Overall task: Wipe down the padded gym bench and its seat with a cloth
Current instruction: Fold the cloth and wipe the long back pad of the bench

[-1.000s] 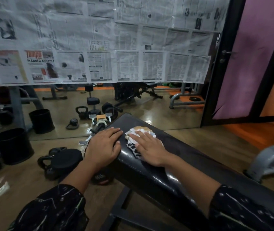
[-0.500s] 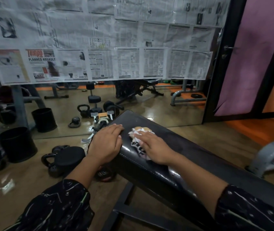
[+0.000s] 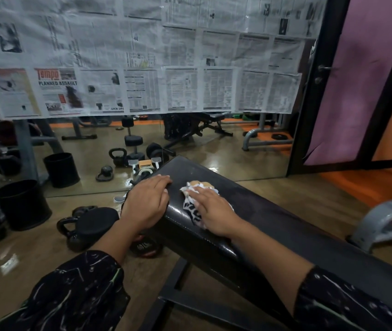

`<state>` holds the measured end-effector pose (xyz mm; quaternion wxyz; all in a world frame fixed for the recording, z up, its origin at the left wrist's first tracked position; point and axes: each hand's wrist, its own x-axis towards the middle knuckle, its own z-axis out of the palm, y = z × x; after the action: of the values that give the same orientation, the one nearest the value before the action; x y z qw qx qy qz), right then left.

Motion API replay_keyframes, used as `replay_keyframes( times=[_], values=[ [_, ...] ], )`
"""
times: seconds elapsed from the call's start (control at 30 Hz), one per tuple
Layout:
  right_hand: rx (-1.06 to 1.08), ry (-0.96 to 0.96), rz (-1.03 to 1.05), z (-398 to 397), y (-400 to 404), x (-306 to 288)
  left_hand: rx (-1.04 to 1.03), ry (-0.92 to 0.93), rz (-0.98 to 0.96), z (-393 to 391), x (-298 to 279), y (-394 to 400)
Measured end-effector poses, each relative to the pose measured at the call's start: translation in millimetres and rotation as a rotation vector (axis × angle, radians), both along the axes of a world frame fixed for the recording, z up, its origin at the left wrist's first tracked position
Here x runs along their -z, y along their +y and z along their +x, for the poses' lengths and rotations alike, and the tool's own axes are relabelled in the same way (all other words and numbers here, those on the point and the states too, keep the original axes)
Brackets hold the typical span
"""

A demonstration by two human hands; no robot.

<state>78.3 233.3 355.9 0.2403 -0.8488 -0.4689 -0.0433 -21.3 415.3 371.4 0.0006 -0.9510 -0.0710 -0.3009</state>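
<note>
A gym room with a glossy brown floor point(image 3: 8, 237); across the upper half of the frame a wall mirror point(image 3: 190, 149) is papered over with newspaper sheets point(image 3: 142, 68), and a pink door point(image 3: 357, 80) stands at the upper right. Two kettlebells point(image 3: 82, 225) lie on the floor at centre left, with a black bin point(image 3: 23, 204) further left.

The bench point(image 3: 273, 225), a black padded slab, enters at the lower right and runs diagonally up to its end just above the centre of the frame; this diagonal is its long axis. The cloth point(image 3: 196, 206), patterned white, black and tan, lies bunched on the pad near that end, at centre frame.

The right hand point(image 3: 214, 209) rests flat on the cloth, fingers straight and close together, pressing it to the pad rather than gripping it. The left hand point(image 3: 146, 201) lies just left of the cloth, apart from it, fingers laid over the pad's left edge and relaxed, holding nothing; it appears to steady the bench.

Judgement: the right hand alone works the cloth. Most of the pad lies behind it, toward the lower right, along the long axis. The next stroke would therefore draw the cloth back along that diagonal toward the person, or push the short way up to the end. The seat cannot be told apart from the rest of the pad here.
</note>
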Motion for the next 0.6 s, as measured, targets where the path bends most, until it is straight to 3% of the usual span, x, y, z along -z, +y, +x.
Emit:
replay_keyframes(
  times=[0.13, 0.33, 0.47, 0.6],
  values=[
    [0.059, -0.033, -0.036, -1.8, 31.7, -13.5, -0.005, -0.015, -0.036, 3.0, -9.7, -2.4],
    [-0.144, -0.086, 0.013, -22.3, -13.5, 15.5, -0.011, 0.002, -0.02, -1.7, -3.0, -6.0],
    [-0.01, 0.01, 0.023, 2.7, -4.6, 14.2, -0.019, 0.006, -0.018, -3.9, -2.8, -3.8],
    [0.051, -0.04, -0.024, -16.9, 26.4, -5.3, -0.027, -0.001, -0.027, -2.5, -5.2, -4.6]
  ],
)
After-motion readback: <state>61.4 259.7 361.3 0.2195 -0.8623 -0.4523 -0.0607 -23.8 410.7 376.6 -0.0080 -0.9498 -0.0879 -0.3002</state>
